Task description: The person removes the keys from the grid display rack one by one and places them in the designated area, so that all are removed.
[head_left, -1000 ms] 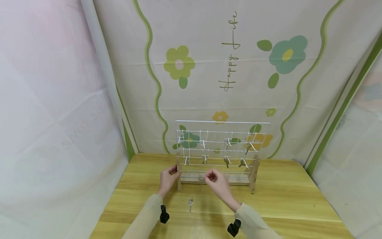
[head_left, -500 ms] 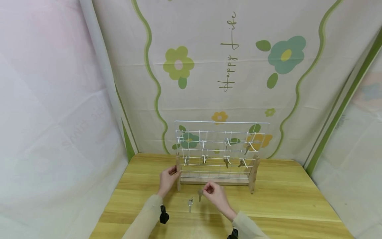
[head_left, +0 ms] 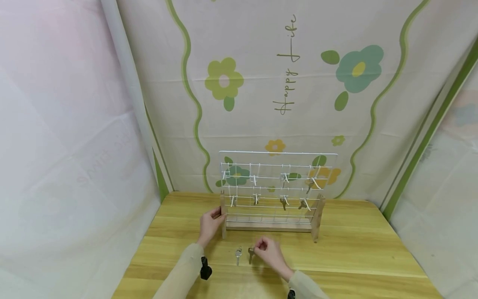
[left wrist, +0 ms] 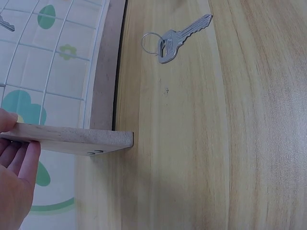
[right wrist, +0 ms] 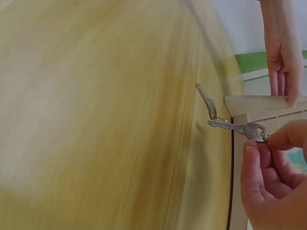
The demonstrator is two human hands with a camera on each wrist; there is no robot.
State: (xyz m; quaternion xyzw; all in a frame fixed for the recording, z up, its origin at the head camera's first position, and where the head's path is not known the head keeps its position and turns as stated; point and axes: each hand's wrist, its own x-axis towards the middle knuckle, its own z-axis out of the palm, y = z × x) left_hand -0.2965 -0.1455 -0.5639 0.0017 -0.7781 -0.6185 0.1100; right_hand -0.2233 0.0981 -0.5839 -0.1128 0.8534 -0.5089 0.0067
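My left hand (head_left: 210, 225) grips the left wooden upright (left wrist: 72, 135) of a white wire rack, fingers on one side and thumb on the other. Low over the table in front of the rack, my right hand (head_left: 271, 254) pinches a small ring that carries a silver key (right wrist: 250, 129). The key's blade points away from the fingertips. Just left of it, a second silver key (head_left: 238, 256) with its own ring (left wrist: 152, 43) lies flat on the wood. The wire grid (head_left: 276, 152) stands upright on a wooden base (head_left: 269, 226).
Several white hooks stick out of the grid in two rows. Keys hang on some, such as the lower-row key (head_left: 283, 203) and the upper-right key (head_left: 309, 185). The wooden table (head_left: 358, 245) ends near a printed curtain (head_left: 257, 120) behind the rack.
My right hand has moved down and towards me, away from the rack's lower wires, bringing the key close to the one on the table. The left hand has stayed on the upright.
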